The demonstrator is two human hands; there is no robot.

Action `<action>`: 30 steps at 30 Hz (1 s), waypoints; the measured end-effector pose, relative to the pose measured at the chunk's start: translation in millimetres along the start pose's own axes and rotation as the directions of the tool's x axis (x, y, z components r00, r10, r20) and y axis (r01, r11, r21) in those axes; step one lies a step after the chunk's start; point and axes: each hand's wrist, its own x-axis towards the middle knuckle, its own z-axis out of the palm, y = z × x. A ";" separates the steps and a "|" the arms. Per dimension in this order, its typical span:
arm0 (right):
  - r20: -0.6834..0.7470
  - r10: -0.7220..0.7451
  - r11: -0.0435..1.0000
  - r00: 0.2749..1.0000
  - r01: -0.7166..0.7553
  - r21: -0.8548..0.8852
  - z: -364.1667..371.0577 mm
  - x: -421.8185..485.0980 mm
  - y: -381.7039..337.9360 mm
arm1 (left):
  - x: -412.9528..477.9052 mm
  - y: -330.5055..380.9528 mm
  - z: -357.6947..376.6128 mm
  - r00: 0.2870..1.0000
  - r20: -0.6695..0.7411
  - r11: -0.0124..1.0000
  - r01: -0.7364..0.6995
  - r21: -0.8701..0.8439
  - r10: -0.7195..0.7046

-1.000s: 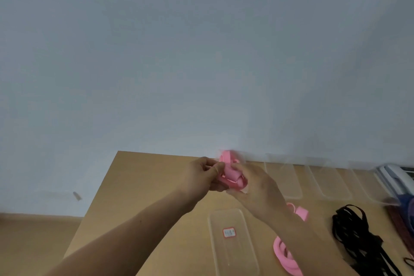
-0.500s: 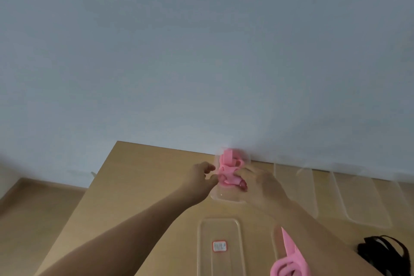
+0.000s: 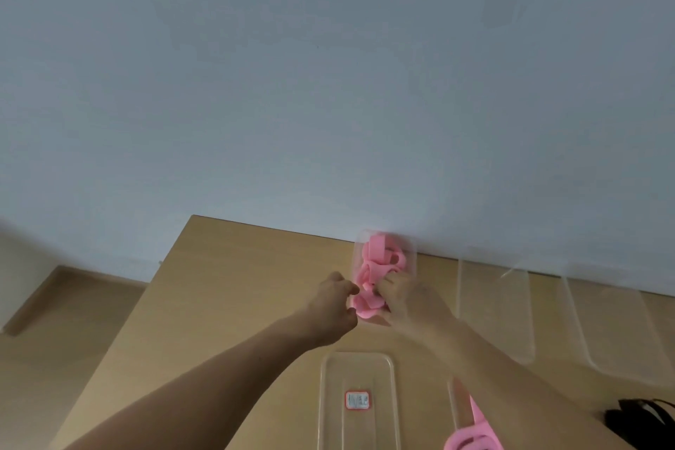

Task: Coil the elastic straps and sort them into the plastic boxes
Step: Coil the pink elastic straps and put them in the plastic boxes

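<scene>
Looking down at a wooden table point(image 3: 237, 285) pushed against a plain pale wall point(image 3: 328, 84). Both hands meet just above the middle of the frame, at a clear box point(image 3: 415, 259) that sits at the table's far edge, right by the wall.

Inside the box there's a row of pink coils point(image 3: 380, 256), and the near coil point(image 3: 367, 305) is the one being handled at the box's closest end. The right hand point(image 3: 409, 300) has its fingers curled down over the top of that coil, gripping it. The left hand point(image 3: 334, 298) is curled too, with thumb and fingertips up against the coil's left side. Honestly I can't tell if it's pinching the strap or just the box wall.

Closer to the camera, at bottom centre, is a labelled box point(image 3: 322, 405) with a red-edged sticker point(image 3: 357, 400) on its floor. A loose pink strap point(image 3: 475, 440) pokes in at the bottom edge, right of it. Black straps point(image 3: 639, 420) sit in the lower right corner, and two more clear boxes point(image 3: 493, 310) lie on the right side.
</scene>
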 end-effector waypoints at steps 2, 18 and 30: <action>-0.022 -0.039 0.989 0.999 0.036 -0.143 2.3 -2.0 -2.1 | 0.8 -1.2 -1.2 1.000 0.002 0.999 -0.024 0.034 0.024; -0.002 0.105 0.993 0.994 -0.105 0.048 4.5 -11.1 -0.6 | 40.5 8.2 -9.2 0.959 0.032 0.762 -0.243 0.600 0.281; 0.004 0.176 0.978 0.984 -0.175 -0.109 4.8 -19.7 10.3 | 49.8 4.4 -4.0 0.969 0.160 0.783 -0.248 0.571 0.191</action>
